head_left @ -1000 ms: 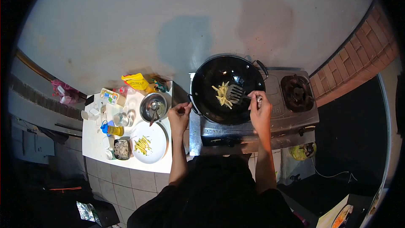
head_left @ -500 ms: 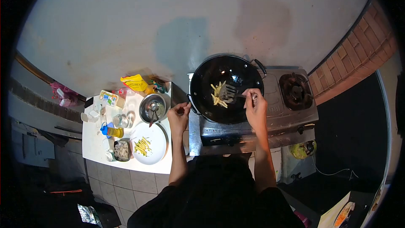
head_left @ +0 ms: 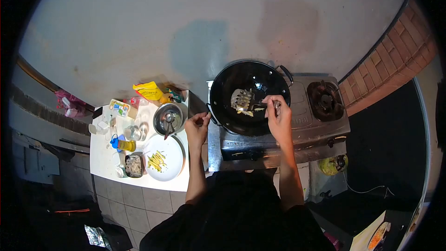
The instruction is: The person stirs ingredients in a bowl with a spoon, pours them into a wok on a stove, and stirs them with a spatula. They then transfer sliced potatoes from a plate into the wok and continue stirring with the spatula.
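A black wok rests on the left burner of a two-burner gas stove. My left hand is closed on the wok's left handle. In my right hand is the handle of a slotted spatula, its head low inside the wok. Pale fries show at the lower edge of that head; the rest of them are hidden beneath it. To the left, a white plate holds more yellow fries.
On the white table stand a metal bowl with a utensil in it, an oil bottle, jars and a yellow packet. The stove's right burner carries no pan. A grey wall rises behind.
The spatula head has shifted slightly left and now covers most of the fries in the wok. My right hand moved a little left with it; my left hand stayed on the handle.
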Demonstrator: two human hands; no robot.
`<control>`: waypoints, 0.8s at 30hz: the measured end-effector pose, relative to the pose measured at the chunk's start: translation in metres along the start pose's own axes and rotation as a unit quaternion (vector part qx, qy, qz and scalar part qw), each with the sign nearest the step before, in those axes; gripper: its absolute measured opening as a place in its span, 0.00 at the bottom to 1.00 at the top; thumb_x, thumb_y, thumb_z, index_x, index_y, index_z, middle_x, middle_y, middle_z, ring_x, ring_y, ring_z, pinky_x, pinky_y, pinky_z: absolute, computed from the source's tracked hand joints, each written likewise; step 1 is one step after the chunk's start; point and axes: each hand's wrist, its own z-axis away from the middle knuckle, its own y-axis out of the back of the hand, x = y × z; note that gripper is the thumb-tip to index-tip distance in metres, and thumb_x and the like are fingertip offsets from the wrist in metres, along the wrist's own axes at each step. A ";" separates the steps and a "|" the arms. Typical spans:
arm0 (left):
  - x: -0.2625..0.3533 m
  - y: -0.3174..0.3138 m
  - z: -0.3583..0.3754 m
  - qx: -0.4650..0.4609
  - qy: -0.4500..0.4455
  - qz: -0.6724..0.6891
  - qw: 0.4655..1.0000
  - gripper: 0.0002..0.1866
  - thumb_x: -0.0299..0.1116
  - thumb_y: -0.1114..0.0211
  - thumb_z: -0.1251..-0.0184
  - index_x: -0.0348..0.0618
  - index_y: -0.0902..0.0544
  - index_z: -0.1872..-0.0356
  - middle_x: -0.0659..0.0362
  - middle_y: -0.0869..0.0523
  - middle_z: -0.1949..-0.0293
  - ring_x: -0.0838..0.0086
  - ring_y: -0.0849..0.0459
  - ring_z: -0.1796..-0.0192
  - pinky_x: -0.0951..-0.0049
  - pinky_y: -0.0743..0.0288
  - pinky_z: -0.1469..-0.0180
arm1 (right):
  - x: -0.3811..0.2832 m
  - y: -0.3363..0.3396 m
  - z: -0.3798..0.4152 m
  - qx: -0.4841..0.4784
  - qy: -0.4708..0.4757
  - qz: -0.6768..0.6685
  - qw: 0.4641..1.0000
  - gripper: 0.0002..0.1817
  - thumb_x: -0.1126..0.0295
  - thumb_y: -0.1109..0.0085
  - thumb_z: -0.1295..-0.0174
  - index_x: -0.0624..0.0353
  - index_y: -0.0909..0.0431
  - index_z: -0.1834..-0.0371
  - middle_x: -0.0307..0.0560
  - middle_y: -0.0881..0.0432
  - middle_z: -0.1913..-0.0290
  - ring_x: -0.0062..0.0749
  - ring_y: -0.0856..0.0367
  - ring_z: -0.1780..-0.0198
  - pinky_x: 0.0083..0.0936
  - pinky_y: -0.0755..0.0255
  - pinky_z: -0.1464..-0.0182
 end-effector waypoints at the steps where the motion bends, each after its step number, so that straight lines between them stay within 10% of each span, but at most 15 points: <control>1: 0.001 0.000 0.000 0.001 0.004 0.000 1.000 0.17 0.38 0.32 0.41 0.28 0.16 0.64 0.48 0.14 0.71 0.70 0.16 0.66 0.71 0.24 0.57 | -0.001 -0.001 0.000 0.002 0.000 -0.028 1.000 0.01 0.80 0.48 0.38 0.66 0.28 0.65 0.50 0.20 0.70 0.28 0.21 0.70 0.24 0.31 0.68; 11: -0.002 0.000 -0.001 -0.001 -0.004 -0.003 1.000 0.17 0.37 0.32 0.41 0.28 0.16 0.64 0.50 0.15 0.73 0.73 0.18 0.68 0.71 0.25 0.58 | 0.011 -0.004 -0.004 0.021 0.035 0.094 0.995 0.03 0.79 0.46 0.39 0.67 0.28 0.66 0.54 0.22 0.72 0.35 0.22 0.73 0.26 0.30 0.69; 24: -0.010 0.022 -0.006 0.103 -0.065 0.046 0.992 0.12 0.35 0.32 0.38 0.35 0.18 0.73 0.63 0.20 0.80 0.85 0.26 0.78 0.81 0.32 0.73 | -0.006 0.040 0.009 0.128 -0.027 -0.021 0.991 0.05 0.75 0.47 0.35 0.65 0.25 0.66 0.40 0.22 0.74 0.15 0.28 0.81 0.16 0.36 0.79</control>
